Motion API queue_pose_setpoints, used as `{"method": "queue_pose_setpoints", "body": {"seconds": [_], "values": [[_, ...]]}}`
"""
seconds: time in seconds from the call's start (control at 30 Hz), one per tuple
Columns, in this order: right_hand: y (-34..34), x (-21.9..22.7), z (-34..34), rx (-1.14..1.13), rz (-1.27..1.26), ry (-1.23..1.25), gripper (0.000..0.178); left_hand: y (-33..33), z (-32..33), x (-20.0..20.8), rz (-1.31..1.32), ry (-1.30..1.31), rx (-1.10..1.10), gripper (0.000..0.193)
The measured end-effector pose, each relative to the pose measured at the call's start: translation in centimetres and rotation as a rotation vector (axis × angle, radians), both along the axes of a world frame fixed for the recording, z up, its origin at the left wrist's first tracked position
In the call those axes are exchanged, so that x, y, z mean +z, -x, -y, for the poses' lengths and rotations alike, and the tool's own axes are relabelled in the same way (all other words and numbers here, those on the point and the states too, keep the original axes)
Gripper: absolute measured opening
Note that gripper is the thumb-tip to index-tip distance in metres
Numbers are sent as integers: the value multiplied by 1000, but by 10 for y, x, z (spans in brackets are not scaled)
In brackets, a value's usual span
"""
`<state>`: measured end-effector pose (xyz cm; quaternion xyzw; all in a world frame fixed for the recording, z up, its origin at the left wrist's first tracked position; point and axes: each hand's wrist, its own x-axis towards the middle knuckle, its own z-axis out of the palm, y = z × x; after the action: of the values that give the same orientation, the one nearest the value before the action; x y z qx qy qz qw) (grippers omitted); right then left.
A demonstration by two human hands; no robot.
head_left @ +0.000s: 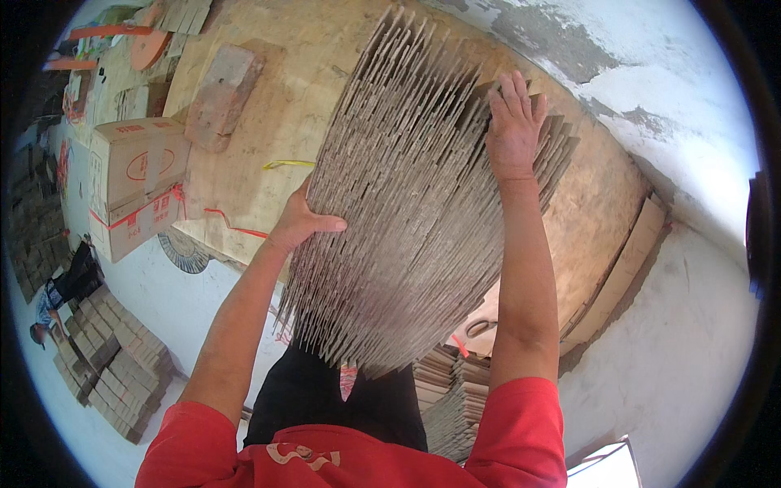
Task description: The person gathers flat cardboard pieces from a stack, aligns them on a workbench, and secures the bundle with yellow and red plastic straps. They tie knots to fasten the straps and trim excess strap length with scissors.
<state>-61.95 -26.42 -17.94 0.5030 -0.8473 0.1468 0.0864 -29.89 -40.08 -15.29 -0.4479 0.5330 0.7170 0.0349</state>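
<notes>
A large bundle of thin grey-brown cardboard sheets (407, 195) leans in front of me, packed on edge with uneven ends fanning out toward the top. My left hand (303, 221) grips its left side, thumb over the near face and the other fingers mostly hidden. At the upper right, my right hand (514, 126) lies against the sheet edges with its fingers stretched out. A few sheets stick out to the right of that hand. The bundle covers part of the wooden tabletop (301, 89) and my lap.
A brick (224, 98) lies on the tabletop at the upper left, near cardboard boxes (138, 183). Scissors (480, 328) rest by my right forearm. More stacked sheets (451, 398) stand below. At far left, a person (61, 293) is beside piled cardboard bundles (118, 366). A wall (651, 106) borders the right.
</notes>
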Motion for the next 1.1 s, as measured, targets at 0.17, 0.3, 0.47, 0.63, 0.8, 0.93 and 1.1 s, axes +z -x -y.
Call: {"method": "queue_pose_setpoints", "body": {"seconds": [0.17, 0.3, 0.47, 0.63, 0.8, 0.93, 1.1], "values": [[8, -4, -1, 95, 96, 17, 33, 0, 0, 0, -26, -65, 26, 101], [6, 3, 9, 75, 7, -47, 50, -1, 1, -2, -40, -69, 30, 101], [-1, 17, 22, 66, -9, -200, 61, -5, 2, -8, -45, -36, 5, 102], [3, 4, 21, 68, -57, 47, 46, -7, 2, -11, -67, -54, 17, 105], [12, -4, 23, 207, 54, -14, 45, -2, 2, -6, -60, -11, -3, 105], [-2, 19, 44, 124, 93, -141, 53, -9, 4, -9, -39, 6, -8, 105], [-2, 24, 51, 187, 14, -181, 52, -1, 4, 0, -49, -31, 9, 106]]}}
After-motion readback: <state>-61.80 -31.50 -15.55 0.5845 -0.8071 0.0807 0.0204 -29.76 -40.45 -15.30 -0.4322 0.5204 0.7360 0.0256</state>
